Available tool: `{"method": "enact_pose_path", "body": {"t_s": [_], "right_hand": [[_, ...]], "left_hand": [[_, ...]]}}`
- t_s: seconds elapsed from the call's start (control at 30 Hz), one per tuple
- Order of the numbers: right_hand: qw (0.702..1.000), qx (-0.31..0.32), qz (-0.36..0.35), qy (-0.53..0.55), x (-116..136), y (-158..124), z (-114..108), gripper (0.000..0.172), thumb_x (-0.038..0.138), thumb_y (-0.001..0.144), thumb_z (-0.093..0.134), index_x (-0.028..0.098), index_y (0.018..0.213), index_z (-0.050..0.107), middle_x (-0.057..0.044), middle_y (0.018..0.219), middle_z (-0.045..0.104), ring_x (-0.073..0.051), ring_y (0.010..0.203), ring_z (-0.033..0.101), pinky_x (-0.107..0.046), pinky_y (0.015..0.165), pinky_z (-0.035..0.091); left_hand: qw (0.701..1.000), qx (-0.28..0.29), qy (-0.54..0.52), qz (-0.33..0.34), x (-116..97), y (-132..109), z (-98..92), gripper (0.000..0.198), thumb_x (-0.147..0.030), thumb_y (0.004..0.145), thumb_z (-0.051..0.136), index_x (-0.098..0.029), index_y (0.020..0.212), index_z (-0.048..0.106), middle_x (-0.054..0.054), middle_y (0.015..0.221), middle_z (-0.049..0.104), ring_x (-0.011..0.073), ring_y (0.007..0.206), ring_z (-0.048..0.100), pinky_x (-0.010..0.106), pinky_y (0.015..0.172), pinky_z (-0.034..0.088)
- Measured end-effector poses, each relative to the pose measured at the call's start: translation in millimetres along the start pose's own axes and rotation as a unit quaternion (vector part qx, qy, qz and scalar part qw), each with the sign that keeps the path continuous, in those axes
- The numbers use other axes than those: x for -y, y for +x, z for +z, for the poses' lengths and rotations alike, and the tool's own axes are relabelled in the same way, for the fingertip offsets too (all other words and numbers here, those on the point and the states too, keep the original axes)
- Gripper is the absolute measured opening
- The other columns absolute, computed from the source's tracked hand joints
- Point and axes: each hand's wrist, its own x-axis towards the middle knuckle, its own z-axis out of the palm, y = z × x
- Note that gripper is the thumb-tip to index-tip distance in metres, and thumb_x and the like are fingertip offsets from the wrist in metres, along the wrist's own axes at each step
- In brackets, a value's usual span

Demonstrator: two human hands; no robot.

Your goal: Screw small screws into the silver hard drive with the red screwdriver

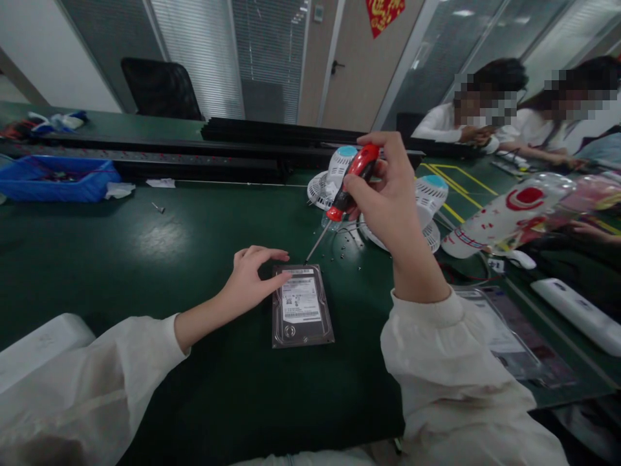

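A hard drive (301, 304) with a white label lies flat on the green table (208, 388) in the middle of the head view. My left hand (251, 275) rests at its upper left corner, thumb over the label and fingers apart, gripping nothing. Above and to the right, my right hand (388, 194) is closed round the handle of a red and black screwdriver (359, 169). The screwdriver slants down to the left, its tip at the drive's top edge. Several small screws (343, 248) are scattered on the table right of the tip.
White fans (427, 197) stand behind my right hand. A blue bin (58, 180) is at the far left, a white box (48, 343) at the near left. Right are a large bottle (504, 213), a power strip (577, 314) and a clear bag. Two people sit at the far right.
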Motion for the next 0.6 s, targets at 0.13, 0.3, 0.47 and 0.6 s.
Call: {"method": "enact_pose_path", "body": {"t_s": [0.13,0.3,0.47,0.6], "right_hand": [[0.999,0.009,0.024,0.027,-6,0,6,0.033,0.026,0.092,0.058,0.030,0.122,0.046,0.000,0.097,0.058,-0.004,0.057,0.052,-0.021,0.048,0.049],[0.998,-0.001,0.047,0.049,-7,2,1,0.032,0.032,0.092,0.062,0.029,0.119,0.045,0.000,0.093,0.059,-0.003,0.052,0.049,-0.018,0.042,0.043],[0.997,-0.054,0.051,0.019,-7,11,-14,0.035,0.024,0.085,0.068,0.027,0.114,0.047,-0.001,0.091,0.058,-0.005,0.061,0.052,-0.019,0.046,0.045],[0.997,-0.065,0.049,0.003,-9,15,-28,0.036,0.021,0.082,0.066,0.028,0.112,0.046,-0.002,0.091,0.057,-0.010,0.066,0.055,-0.022,0.045,0.044]], "left_hand": [[0.999,0.003,-0.007,0.033,-12,11,6.6,0.037,-0.047,0.088,0.075,-0.027,0.120,0.073,0.002,0.114,0.079,0.0294,0.121,0.063,0.062,0.122,0.024],[0.996,-0.044,-0.070,0.029,-23,20,17.1,0.016,-0.039,0.091,0.073,-0.025,0.090,0.078,0.000,0.095,0.079,0.0232,0.096,0.070,0.056,0.117,0.036],[1.000,-0.007,-0.022,0.015,-29,35,16.9,0.018,-0.037,0.092,0.069,-0.024,0.089,0.080,0.001,0.095,0.081,0.0259,0.099,0.072,0.062,0.119,0.030],[0.997,0.070,0.026,0.003,-32,57,18.5,0.023,-0.035,0.097,0.062,-0.024,0.103,0.081,0.003,0.110,0.081,0.0292,0.113,0.070,0.066,0.124,0.021]]}}
